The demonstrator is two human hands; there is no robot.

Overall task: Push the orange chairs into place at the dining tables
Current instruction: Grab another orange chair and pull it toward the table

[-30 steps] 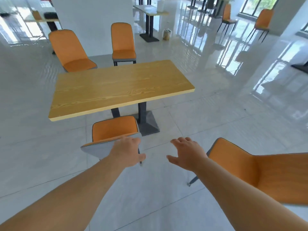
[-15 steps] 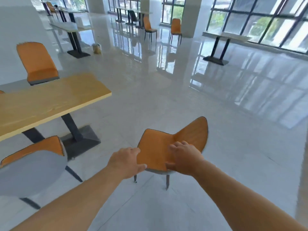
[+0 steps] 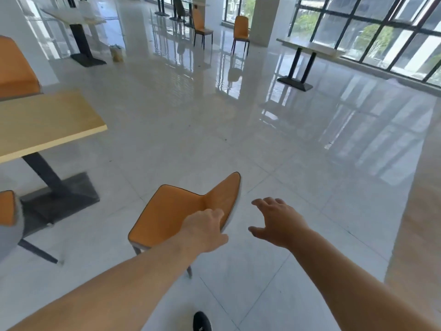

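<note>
From the head view, an orange chair [image 3: 171, 211] is seen at the centre of the floor [image 3: 274, 151], standing well apart from the wooden desk [image 3: 45, 123] at nine o'clock. Its seat is turned toward the desk, its backrest toward three o'clock. The left hand [image 3: 205, 231] is laid over the lower edge of the backrest; whether the fingers are curled around it cannot be told, since they are hidden behind the knuckles. The right hand [image 3: 276, 219] is held in the air just beside the backrest, fingers spread, nothing pinched, not touching the chair.

A one-handed push low on the backrest is judged likely to swing the chair round instead of sending it straight, and the glossy tiles could let the legs skid or the shoe [image 3: 201, 322] at six o'clock slip. A leg could also be caught on the desk base [image 3: 59, 199], or the seat knocked against the second chair [image 3: 9, 218] at the eight o'clock edge.

Open floor is left from twelve through four o'clock, so ample turning room is available. The tight side is toward nine o'clock, where the desk edge [image 3: 71, 137], base and neighbouring chair crowd the path.
</note>
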